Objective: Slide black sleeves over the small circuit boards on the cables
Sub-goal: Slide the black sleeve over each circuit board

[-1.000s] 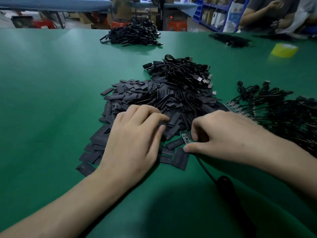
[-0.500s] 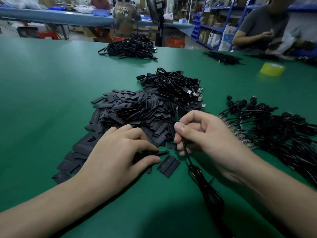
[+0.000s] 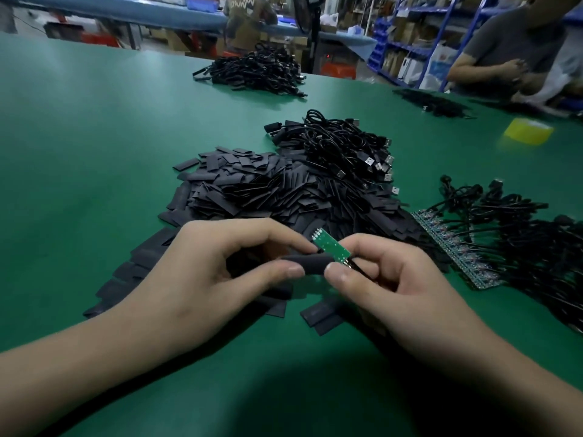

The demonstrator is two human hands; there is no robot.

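Observation:
My left hand (image 3: 220, 272) pinches a black sleeve (image 3: 310, 263) between thumb and fingers, just above the green table. My right hand (image 3: 388, 279) holds a small green circuit board (image 3: 331, 247) at its cable end; the board tilts up to the left, beside and slightly above the sleeve, its tip bare. A large heap of flat black sleeves (image 3: 252, 190) lies behind my hands. To the right, black cables with a row of bare circuit boards (image 3: 454, 250) lie spread out.
A pile of black USB cables (image 3: 340, 149) sits behind the sleeve heap, another cable pile (image 3: 255, 70) farther back. A yellow tape roll (image 3: 528, 130) lies at the right. A person in a grey shirt (image 3: 504, 48) works at the far right edge.
My left hand has lifted a sleeve off the table. My right hand has turned the board flat and brought it toward the sleeve. Both hands now meet in the middle.

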